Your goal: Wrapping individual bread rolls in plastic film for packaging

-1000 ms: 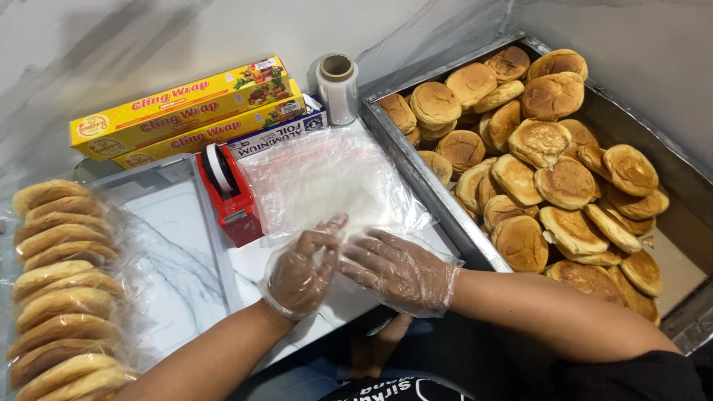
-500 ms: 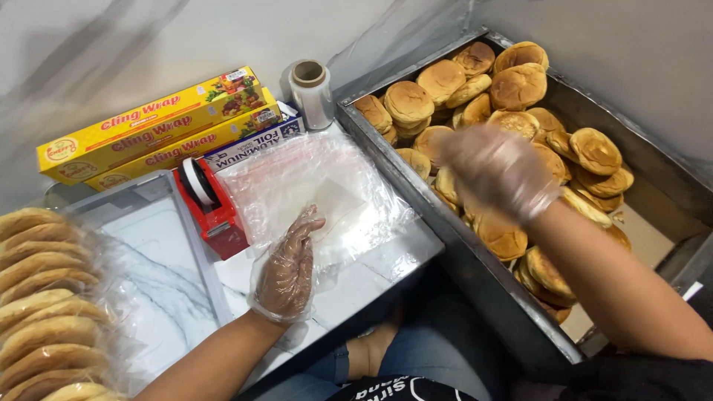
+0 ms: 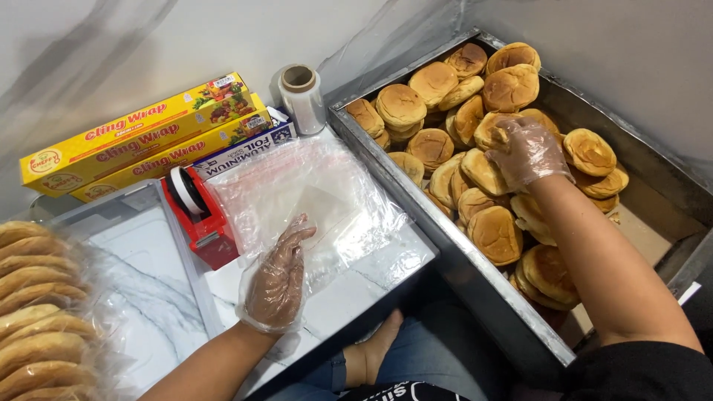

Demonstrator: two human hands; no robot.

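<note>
Buns fill the long grey metal tray in a loose golden-brown heap, and your right hand, in its thin clear glove, is cupped over one round bun near the far middle of that tray, fingers curled onto its top; whether they have closed fully around it cannot be told. Take it by the sides with a light, even squeeze so the soft crown does not dent, and lift straight up so the neighbours leaning against it stay put. That bun lies tilted, dome facing up and a little toward you; being round it has no real long axis, only its flat width against its height. Your left hand, also gloved, is well apart from the right, resting open and flat on the stack of clear plastic bags just left of the tray, holding nothing. Keep that palm pressing down so the top sheet stays smooth. Left of the bags, clear of both hands, stands a red tape dispenser.
</note>
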